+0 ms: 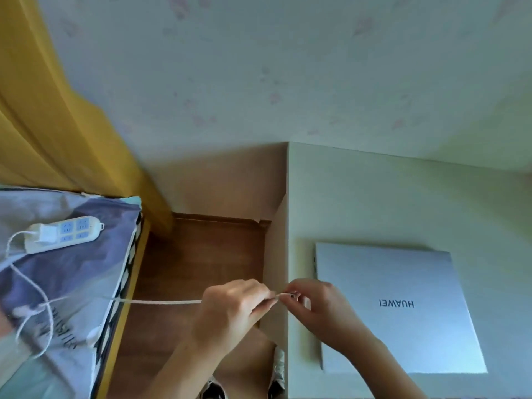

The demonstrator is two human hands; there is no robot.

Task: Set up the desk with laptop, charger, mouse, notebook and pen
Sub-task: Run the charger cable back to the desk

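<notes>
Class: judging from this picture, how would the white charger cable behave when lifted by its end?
Probably floppy: the charger cable loops loosely across the bedding. Likely light: the left hand and right hand hold it with fingertips only.

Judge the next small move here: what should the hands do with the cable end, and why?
Probably carry the plug rightward to the closed laptop's left edge. Both the left hand and right hand pinch the white charger cable near its tip, just short of the laptop; its adapter already sits in the power strip.
</notes>
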